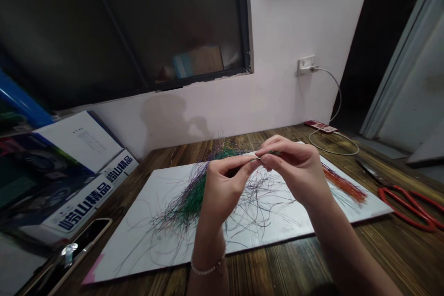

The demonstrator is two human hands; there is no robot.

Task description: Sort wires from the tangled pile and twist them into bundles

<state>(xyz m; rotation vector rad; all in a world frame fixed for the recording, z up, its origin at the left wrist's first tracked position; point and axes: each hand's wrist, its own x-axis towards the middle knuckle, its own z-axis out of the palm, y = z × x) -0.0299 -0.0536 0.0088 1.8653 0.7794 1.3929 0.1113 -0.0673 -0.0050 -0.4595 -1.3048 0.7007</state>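
Note:
My left hand (227, 185) and my right hand (294, 164) meet above a white board (138, 222), thumbs and fingers pinched. Between them runs a thin green strand (255, 159), which looks like wire or thread; its far end is hidden in my right fingers. Behind my left hand lies a heap of green and purple strands (194, 196), partly covered by it. Loose dark strands (258, 208) spread over the board below my hands. To the right of my right wrist is a bundle of orange and purple strands (345, 185).
Red-handled scissors (409, 203) lie at the right of the wooden table (270, 268). A red phone (321, 126) sits at the back, near a white cable (342, 152) from a wall socket (306, 65). Cardboard boxes (83, 194) and another phone (76, 254) are on the left.

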